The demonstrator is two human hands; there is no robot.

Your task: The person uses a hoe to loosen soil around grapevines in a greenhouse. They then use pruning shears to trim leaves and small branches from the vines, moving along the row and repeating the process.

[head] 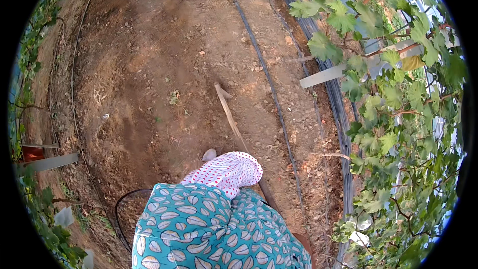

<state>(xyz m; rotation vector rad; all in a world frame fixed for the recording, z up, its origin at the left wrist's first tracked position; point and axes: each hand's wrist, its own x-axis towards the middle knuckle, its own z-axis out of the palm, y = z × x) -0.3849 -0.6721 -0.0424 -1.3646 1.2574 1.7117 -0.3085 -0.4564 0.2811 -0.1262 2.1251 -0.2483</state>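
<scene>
Neither my left hand nor my right hand shows. A white sleeve with red dots (226,170) reaches forward from my teal leaf-print garment (209,228), and its cuff hides whatever is under it. A long wooden handle (228,114) passes beneath this cuff and reappears on its lower right side. At its far end, a short piece juts out sideways against the brown soil (179,63); its exact kind is unclear. Just left of the sleeve, a small pale rounded thing (209,154) shows at the ground. Brown surface shows beside the garment at lower right, too little to identify.
Leafy grapevines (388,119) line the right side, with more vines (31,59) at far left. Black hoses (267,71) and bunched dark sheeting (338,116) run along the ground. Pale posts (323,76) jut in from both sides. A thin black curved rim (118,209) lies left of the garment.
</scene>
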